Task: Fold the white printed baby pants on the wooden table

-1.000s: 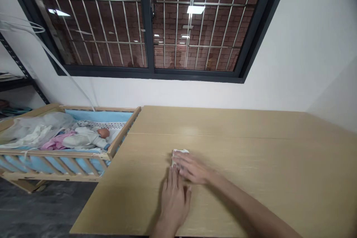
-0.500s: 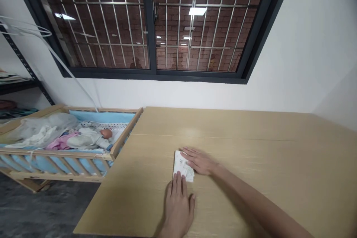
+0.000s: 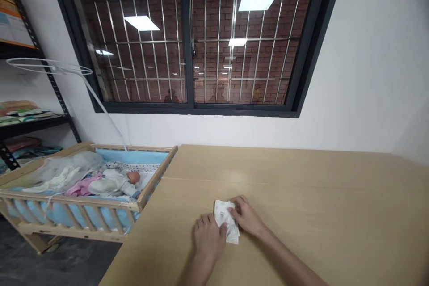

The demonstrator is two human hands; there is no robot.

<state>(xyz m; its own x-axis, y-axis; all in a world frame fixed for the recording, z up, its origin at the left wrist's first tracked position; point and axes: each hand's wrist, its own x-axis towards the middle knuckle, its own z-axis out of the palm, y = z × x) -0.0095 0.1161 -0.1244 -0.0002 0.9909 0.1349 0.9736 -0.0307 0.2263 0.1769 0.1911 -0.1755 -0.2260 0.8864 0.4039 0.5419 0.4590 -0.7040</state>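
Observation:
A small folded white cloth (image 3: 227, 221) with a faint print lies on the tan tabletop (image 3: 301, 232). My left hand (image 3: 208, 239) is at its lower left edge, fingers bent down and thumb against the cloth. On the opposite side, my right hand (image 3: 247, 216) closes on the upper right edge, its thumb over the cloth and its fingers curled beside it. The undersides of the fingers are hidden.
Left of the table stands a wooden crib (image 3: 144, 201) with blue lining, a baby doll (image 3: 115, 181) and white netting (image 3: 73, 167). Black shelving (image 3: 56, 91) holds folded fabrics at the far left. A barred window (image 3: 191, 108) is in the wall behind.
My flat hands have drawn in and curled at the cloth's two sides. The right hand has moved from lying flat on it to its edge. The view has tilted up.

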